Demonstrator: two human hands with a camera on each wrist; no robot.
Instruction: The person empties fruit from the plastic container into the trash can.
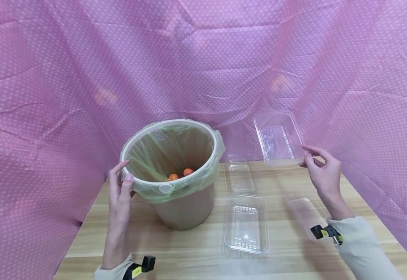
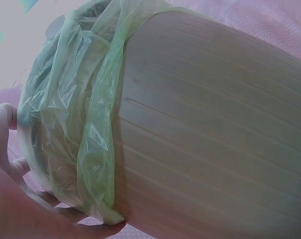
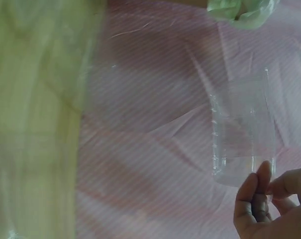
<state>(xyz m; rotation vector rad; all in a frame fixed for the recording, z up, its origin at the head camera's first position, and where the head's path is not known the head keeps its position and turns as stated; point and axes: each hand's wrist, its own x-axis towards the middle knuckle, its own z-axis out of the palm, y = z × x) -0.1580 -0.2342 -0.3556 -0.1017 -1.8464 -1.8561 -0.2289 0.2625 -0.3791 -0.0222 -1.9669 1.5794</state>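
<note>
A beige trash bin [image 1: 186, 212] lined with a thin green plastic bag [image 1: 154, 149] tilts toward the left on the wooden table. My left hand [image 1: 120, 190] grips its rim at the left, fingers over the bag in the left wrist view. Several orange-red round fruits [image 1: 188, 171] lie at the bottom inside the bin. To the right, my right hand [image 1: 324, 171] pinches the edge of a clear plastic container [image 1: 276, 136], raised above the table's back edge. The same container [image 3: 242, 129] shows beyond my fingertips in the right wrist view.
On the wooden table [image 1: 196, 252], a clear plastic tray [image 1: 246, 223] sits right of the bin, with another clear tray [image 1: 241, 178] behind it. A further clear piece [image 1: 308, 214] lies below my right wrist. Pink dotted cloth [image 1: 203, 58] hangs around the table.
</note>
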